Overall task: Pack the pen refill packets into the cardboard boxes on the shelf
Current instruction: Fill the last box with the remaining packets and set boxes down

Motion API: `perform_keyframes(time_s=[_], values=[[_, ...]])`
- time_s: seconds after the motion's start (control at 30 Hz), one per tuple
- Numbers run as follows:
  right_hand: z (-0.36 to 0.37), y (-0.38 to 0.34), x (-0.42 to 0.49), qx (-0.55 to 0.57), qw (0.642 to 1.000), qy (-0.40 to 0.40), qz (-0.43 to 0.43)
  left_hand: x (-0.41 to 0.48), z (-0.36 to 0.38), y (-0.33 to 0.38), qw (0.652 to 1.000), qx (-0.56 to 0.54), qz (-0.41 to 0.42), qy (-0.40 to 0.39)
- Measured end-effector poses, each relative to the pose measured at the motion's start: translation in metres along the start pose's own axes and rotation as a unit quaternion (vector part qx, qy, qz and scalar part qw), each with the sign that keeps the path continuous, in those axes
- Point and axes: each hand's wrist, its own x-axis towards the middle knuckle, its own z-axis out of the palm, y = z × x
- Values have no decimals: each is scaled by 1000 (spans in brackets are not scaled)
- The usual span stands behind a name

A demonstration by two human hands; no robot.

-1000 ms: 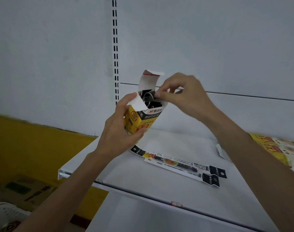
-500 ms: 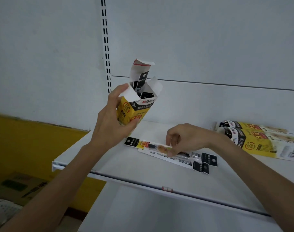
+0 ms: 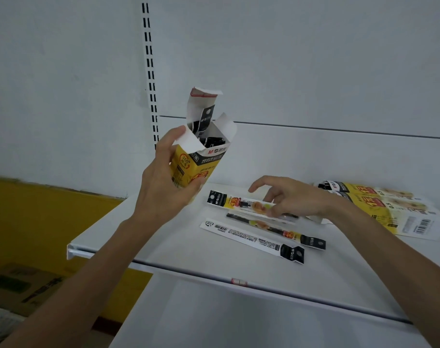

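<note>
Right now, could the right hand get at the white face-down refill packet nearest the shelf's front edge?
Probably yes: the face-down packet lies uncovered on the shelf, just in front of the right hand. However, that hand pinches another packet, so it is not free.

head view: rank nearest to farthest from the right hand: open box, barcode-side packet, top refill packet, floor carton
1. top refill packet, pinched in the right hand itself.
2. barcode-side packet, flat on the shelf just below.
3. open box, raised in the left hand.
4. floor carton, far lower left.
</note>
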Motion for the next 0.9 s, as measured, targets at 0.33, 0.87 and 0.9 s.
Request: perform_keyframes(time_s=[0.33,0.87,0.9], values=[[-3,-5,-16,-147,987,56,17,1,5,2,1000,-10,-3,-5],[-5,3,-14,203,978,39,26,-2,3,3,1000,-18,2,-5],[-6,2,-15,171,984,41,17,-2,3,3,1000,-16,1,-4]])
